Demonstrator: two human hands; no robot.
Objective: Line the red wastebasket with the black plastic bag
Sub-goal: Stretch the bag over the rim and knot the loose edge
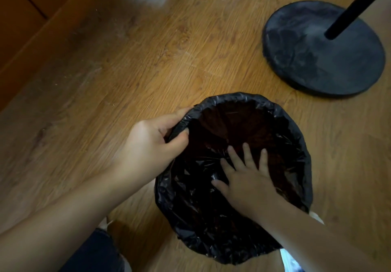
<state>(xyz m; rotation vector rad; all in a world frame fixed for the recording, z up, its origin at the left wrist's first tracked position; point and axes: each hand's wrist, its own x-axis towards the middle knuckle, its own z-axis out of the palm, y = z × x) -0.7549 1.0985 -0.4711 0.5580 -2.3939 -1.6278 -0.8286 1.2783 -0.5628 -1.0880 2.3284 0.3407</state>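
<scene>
The black plastic bag (198,218) lies inside the wastebasket and is folded over its round rim, so the basket's outside is hidden. Dark red wall of the red wastebasket (237,123) shows faintly through the thin plastic on the far inner side. My left hand (152,142) pinches the bag-covered rim at the left, thumb inside and fingers outside. My right hand (247,176) is down inside the basket, fingers spread flat against the plastic.
The basket stands on a wooden floor (127,70). A round black stand base (321,49) with a slanted black pole (355,7) sits at the back right. Wooden furniture (19,17) runs along the left. My knees and shoes show at the bottom.
</scene>
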